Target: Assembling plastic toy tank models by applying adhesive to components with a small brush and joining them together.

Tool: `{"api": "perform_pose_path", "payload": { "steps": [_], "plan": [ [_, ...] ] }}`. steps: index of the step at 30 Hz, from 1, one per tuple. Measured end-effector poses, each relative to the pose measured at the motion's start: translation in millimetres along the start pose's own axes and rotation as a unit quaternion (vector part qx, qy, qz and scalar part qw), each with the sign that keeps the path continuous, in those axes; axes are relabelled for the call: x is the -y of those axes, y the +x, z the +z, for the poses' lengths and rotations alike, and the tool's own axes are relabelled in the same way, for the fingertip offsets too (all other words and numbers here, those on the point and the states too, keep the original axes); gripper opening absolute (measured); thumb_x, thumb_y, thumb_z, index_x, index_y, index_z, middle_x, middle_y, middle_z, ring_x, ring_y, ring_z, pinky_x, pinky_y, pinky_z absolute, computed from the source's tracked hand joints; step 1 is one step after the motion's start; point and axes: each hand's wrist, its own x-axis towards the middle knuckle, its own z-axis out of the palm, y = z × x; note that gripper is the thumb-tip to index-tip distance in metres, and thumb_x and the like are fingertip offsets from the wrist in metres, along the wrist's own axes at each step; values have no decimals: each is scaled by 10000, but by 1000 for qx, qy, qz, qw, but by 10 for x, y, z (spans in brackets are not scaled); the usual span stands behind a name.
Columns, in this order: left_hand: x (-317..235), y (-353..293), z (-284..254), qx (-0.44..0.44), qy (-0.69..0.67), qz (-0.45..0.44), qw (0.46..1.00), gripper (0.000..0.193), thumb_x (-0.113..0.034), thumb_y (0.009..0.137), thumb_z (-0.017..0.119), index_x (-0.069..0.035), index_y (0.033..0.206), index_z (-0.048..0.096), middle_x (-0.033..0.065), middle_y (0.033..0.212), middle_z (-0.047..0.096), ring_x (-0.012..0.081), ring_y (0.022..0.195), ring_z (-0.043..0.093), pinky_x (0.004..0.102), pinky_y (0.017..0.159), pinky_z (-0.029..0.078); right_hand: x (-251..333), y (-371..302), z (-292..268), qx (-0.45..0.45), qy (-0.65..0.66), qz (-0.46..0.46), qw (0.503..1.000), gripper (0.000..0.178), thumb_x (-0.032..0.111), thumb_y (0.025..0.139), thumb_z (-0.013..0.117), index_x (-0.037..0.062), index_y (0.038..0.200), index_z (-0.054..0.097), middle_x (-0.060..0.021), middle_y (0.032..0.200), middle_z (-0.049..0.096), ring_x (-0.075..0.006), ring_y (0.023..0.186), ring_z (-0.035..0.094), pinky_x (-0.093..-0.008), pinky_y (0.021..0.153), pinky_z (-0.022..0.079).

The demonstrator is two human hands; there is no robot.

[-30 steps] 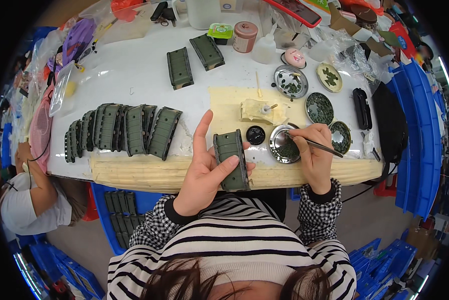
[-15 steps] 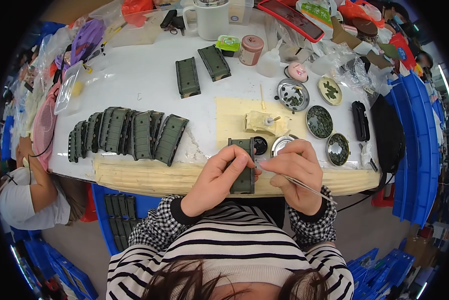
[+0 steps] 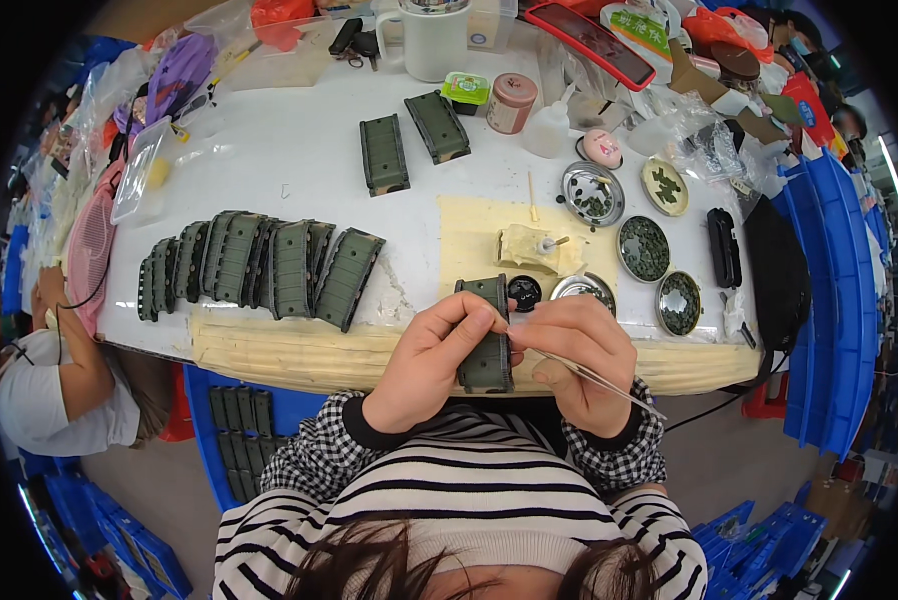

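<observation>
My left hand (image 3: 431, 350) grips a dark green, ribbed, slightly curved plastic piece (image 3: 486, 372) at the table's near edge, thumb across its face. My right hand (image 3: 587, 350) is closed round thin metal tweezers (image 3: 609, 383), whose long end slants down past the palm. Its fingertips meet the piece's right edge beside my left thumb; anything tiny between them is too small to make out. Just beyond the piece sit a small black pot (image 3: 523, 292) and a round metal dish (image 3: 585, 288), partly hidden by my right hand.
More green pieces (image 3: 347, 280) stand in a leaning row at left; two (image 3: 384, 155) lie farther back. Dishes of small dark parts (image 3: 644, 248) are at right, near a tape-wrapped block (image 3: 534, 248). A white mug (image 3: 437, 42) stands at the back. A blue tray (image 3: 206, 420) sits below.
My right hand has moved slightly left, bringing its fingertips to the edge of the green piece. My left hand keeps its hold. The whole view has shifted a little.
</observation>
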Motion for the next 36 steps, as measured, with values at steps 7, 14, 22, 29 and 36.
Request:
{"api": "perform_pose_path", "payload": {
  "steps": [7,14,22,29,36],
  "plan": [
    [0,-11,22,13,-34,3,999,243,-212,1026,446,-2,987,562,97,927,638,156,850,612,288,779,509,-11,-95,144,-55,121,78,988,230,158,887,646,-18,1031,682,-139,957,681,-268,903,658,-363,895,523],
    [16,-27,12,-5,-74,-21,997,250,-218,1021,458,5,1001,569,117,947,643,181,854,647,292,765,537,-2,-77,125,-50,136,102,984,222,149,930,589,-30,1030,673,-127,943,690,-220,810,630,-361,913,511],
    [11,-18,23,-14,-86,-21,996,265,-236,1016,471,7,1000,576,128,953,653,185,848,651,295,762,541,-15,-52,144,-59,143,102,983,233,157,952,561,-35,1031,667,-113,902,694,-199,774,612,-356,924,497],
    [9,-8,10,-8,-87,-10,996,271,-239,1016,473,9,997,582,130,951,654,187,843,651,296,764,539,-12,-24,135,-54,133,96,985,223,146,946,566,-35,1025,668,-114,908,692,-203,787,618,-355,913,506],
    [19,6,-10,-3,-75,-12,997,276,-239,1017,470,12,993,582,130,955,653,191,851,654,301,770,543,-3,-19,127,-52,129,110,984,221,154,947,567,-27,1002,681,-108,917,693,-222,813,628,-354,902,511]
  ]
}}
